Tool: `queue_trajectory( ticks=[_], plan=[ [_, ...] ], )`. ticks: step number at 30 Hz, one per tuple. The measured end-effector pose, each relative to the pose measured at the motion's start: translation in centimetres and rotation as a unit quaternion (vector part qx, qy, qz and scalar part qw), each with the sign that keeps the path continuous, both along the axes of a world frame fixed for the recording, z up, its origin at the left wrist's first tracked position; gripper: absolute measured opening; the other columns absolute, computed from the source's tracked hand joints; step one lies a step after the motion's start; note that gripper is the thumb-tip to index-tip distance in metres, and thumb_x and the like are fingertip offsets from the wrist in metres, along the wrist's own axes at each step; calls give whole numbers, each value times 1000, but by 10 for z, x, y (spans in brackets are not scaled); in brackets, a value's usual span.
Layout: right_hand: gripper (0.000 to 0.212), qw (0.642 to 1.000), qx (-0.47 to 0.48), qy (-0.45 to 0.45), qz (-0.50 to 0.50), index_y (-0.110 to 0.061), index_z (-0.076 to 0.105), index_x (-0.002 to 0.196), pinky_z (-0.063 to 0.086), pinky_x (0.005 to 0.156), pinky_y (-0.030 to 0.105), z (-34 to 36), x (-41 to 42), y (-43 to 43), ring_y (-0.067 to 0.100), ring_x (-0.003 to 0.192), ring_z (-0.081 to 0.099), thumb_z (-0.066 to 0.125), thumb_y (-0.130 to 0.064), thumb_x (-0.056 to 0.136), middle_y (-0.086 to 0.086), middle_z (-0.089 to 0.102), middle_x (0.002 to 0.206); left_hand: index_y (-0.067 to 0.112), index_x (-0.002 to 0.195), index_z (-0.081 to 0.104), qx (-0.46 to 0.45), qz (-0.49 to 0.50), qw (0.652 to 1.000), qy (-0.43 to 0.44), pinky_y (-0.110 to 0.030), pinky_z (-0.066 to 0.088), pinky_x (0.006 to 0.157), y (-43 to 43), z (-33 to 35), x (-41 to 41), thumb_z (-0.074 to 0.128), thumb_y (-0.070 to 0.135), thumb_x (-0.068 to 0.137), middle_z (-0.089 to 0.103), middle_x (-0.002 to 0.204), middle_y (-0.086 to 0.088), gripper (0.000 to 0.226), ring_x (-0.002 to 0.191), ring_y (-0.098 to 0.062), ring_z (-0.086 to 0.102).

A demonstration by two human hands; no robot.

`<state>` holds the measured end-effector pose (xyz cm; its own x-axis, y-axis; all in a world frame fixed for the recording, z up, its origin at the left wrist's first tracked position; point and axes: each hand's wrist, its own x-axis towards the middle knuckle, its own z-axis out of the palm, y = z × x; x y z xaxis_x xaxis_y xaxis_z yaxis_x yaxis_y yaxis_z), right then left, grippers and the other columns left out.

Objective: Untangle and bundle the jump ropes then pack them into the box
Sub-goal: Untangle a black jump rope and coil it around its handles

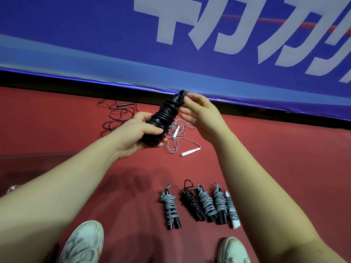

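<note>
A black jump rope [164, 115] is coiled tightly around its handles into a bundle, held up over the red floor. My left hand [135, 132] grips the lower end of the bundle. My right hand [199, 112] pinches the rope's end at the top of the bundle. Below, near my feet, several wound bundles [199, 204] lie side by side, grey and black. A loose grey rope with white handles [182, 141] lies tangled on the floor behind the held bundle. A loose black rope [115, 114] lies tangled to its left. No box is clearly in view.
A blue banner wall with white lettering [209, 44] stands along the far edge of the red floor [275, 158]. My two white shoes [83, 243] are at the bottom. A clear curved object [28, 162] shows at the left edge.
</note>
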<state>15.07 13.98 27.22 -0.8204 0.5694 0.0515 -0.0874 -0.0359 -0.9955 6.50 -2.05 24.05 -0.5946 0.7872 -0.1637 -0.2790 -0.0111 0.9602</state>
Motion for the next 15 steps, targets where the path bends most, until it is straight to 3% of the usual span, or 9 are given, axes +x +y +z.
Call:
queue_trajectory(
  ticks=[3, 5, 7, 9, 12, 15],
  plan=[
    [39, 996, 30, -80, 19, -13, 52, 121, 52, 67, 23, -8, -3, -5, 12, 83, 62, 66, -28, 87, 2, 60, 110, 15, 117, 46, -25, 2, 999, 45, -34, 47, 78, 6, -8, 3, 70, 1, 76, 63, 87, -6, 49, 79, -22, 63],
    [50, 996, 11, -91, 21, -10, 47, 127, 53, 62, 23, -13, -3, -7, 15, 82, 63, 69, -23, 85, 5, 59, 108, 21, 107, 48, -56, -3, 996, 68, -33, 42, 76, 7, -14, 4, 74, 6, 70, 64, 87, -8, 48, 78, -22, 62],
    [57, 994, 5, -106, 29, -11, 43, 130, 57, 72, 30, -21, -4, -8, 21, 89, 65, 72, -16, 82, 8, 58, 108, 21, 97, 49, -87, 3, 993, 82, -32, 41, 69, 8, -22, 2, 71, 1, 77, 65, 94, -12, 36, 80, -25, 62],
    [64, 990, 22, -135, 47, -12, 39, 134, 55, 84, 35, -35, -7, -10, 26, 98, 64, 73, -9, 80, 13, 57, 112, 17, 91, 52, -112, 18, 991, 73, -30, 41, 63, 8, -32, 0, 68, -3, 80, 65, 87, -10, 28, 76, -24, 61],
    [60, 980, 57, -184, 47, -7, 41, 134, 52, 73, 26, -66, -14, -16, 22, 90, 62, 70, -6, 81, 13, 59, 108, 14, 89, 52, -146, 28, 988, 29, -28, 37, 57, 8, -53, 0, 67, -4, 80, 63, 79, -12, 25, 74, -25, 56],
    [47, 971, 54, -226, 60, 1, 46, 130, 51, 76, 27, -102, -16, -20, 21, 91, 59, 63, -2, 86, 16, 59, 109, 13, 81, 53, -234, 19, 971, 49, -28, 43, 63, 8, -80, 1, 67, 0, 81, 63, 81, -12, 19, 75, -23, 56]
  ],
)
